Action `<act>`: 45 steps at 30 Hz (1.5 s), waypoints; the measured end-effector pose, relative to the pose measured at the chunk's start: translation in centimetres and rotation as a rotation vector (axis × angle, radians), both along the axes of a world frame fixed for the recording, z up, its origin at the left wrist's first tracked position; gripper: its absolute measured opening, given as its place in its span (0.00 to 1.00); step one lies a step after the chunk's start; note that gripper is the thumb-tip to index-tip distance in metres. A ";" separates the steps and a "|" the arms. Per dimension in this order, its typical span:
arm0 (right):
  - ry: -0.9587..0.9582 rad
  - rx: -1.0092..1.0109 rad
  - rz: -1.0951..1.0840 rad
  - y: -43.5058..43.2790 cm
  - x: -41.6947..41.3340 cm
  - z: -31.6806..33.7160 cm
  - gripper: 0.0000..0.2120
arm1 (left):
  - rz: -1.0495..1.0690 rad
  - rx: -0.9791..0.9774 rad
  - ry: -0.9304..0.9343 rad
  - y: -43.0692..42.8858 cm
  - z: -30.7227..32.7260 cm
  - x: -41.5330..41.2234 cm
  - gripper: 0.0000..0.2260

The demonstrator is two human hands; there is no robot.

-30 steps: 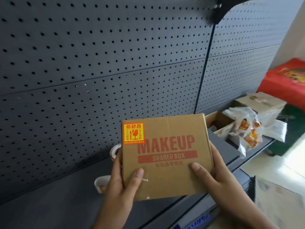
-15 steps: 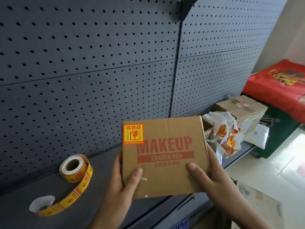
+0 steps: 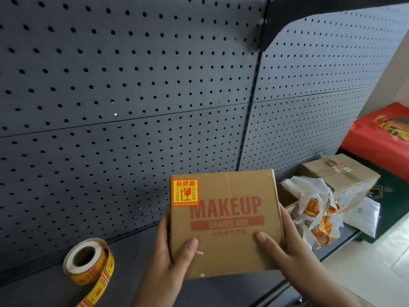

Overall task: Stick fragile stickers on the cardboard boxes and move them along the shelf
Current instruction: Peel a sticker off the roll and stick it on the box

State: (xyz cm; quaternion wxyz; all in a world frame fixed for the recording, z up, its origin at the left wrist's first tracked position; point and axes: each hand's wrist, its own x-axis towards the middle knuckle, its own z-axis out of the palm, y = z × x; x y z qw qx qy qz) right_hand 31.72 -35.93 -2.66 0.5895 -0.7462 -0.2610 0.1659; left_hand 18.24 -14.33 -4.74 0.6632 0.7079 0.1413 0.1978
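A brown cardboard box (image 3: 230, 247) printed "MAKEUP SHARED BOX" is held above the dark shelf (image 3: 132, 282). An orange and yellow fragile sticker (image 3: 185, 193) sits on its top left corner. My left hand (image 3: 170, 262) grips the box's left side, thumb on top. My right hand (image 3: 285, 249) grips its right side, thumb on top. A roll of fragile stickers (image 3: 89, 261) stands on the shelf to the left, its strip trailing toward the bottom edge.
A dark pegboard wall (image 3: 132, 96) backs the shelf. To the right lie crumpled white sticker backing with orange bits (image 3: 316, 218), another taped cardboard box (image 3: 340, 173), and a red bag (image 3: 382, 134) on a dark green box. Pale floor tiles show at lower right.
The view has swung left and the box shifted slightly right with both hands still on it. The sticker roll, hidden behind the box a second ago, now stands in full view.
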 end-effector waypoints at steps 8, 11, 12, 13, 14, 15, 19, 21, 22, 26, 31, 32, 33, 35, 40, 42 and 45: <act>0.002 -0.079 0.201 0.7 6.3 -0.4 0.36 | 0.121 0.105 0.032 -0.8 -1.4 2.6 0.34; -0.030 -0.123 0.278 0.6 8.8 -0.8 0.35 | 0.169 0.139 0.085 -1.7 -2.5 3.5 0.38; -0.055 -0.143 0.287 0.6 9.7 -1.0 0.35 | 0.190 0.158 0.100 -2.0 -2.8 3.9 0.39; -0.086 -0.165 0.290 0.6 10.5 -1.4 0.35 | 0.216 0.177 0.118 -2.2 -3.3 4.3 0.41; -0.114 -0.190 0.290 0.6 11.3 -1.9 0.34 | 0.237 0.190 0.137 -2.6 -3.8 4.7 0.42; -0.132 -0.212 0.292 0.6 12.1 -2.5 0.34 | 0.258 0.201 0.155 -2.9 -4.2 5.1 0.42; -0.171 -0.274 0.304 0.8 14.4 -4.5 0.31 | 0.354 0.250 0.213 -3.6 -5.7 6.5 0.45; -0.175 -0.274 0.318 1.0 15.2 -5.3 0.31 | 0.390 0.266 0.240 -3.6 -6.3 7.1 0.45; -0.183 -0.276 0.321 1.2 15.5 -5.6 0.31 | 0.408 0.273 0.256 -3.5 -6.5 7.4 0.45; -0.226 -0.286 0.311 1.9 16.3 -6.6 0.31 | 0.470 0.288 0.296 -3.5 -6.8 8.3 0.44; -0.232 -0.290 0.289 2.8 16.6 -7.3 0.31 | 0.527 0.318 0.333 -3.1 -7.1 9.1 0.42; -0.235 -0.290 0.282 2.9 16.7 -7.3 0.32 | 0.531 0.317 0.340 -3.0 -7.2 9.1 0.42; -0.244 -0.293 0.281 2.9 16.6 -7.3 0.32 | 0.533 0.313 0.346 -2.9 -7.3 9.1 0.42; -0.270 -0.313 0.276 2.9 16.5 -7.1 0.32 | 0.536 0.309 0.358 -2.8 -7.3 9.1 0.42; -0.294 -0.396 0.253 2.6 16.1 -6.6 0.27 | 0.530 0.333 0.389 -2.8 -6.9 8.6 0.42; -0.346 -0.495 0.246 2.1 15.7 -5.7 0.27 | 0.512 0.333 0.424 -2.7 -6.6 8.0 0.41; -0.399 -0.733 0.223 0.7 14.8 -4.2 0.26 | 0.463 0.426 0.534 -2.7 -5.7 6.7 0.36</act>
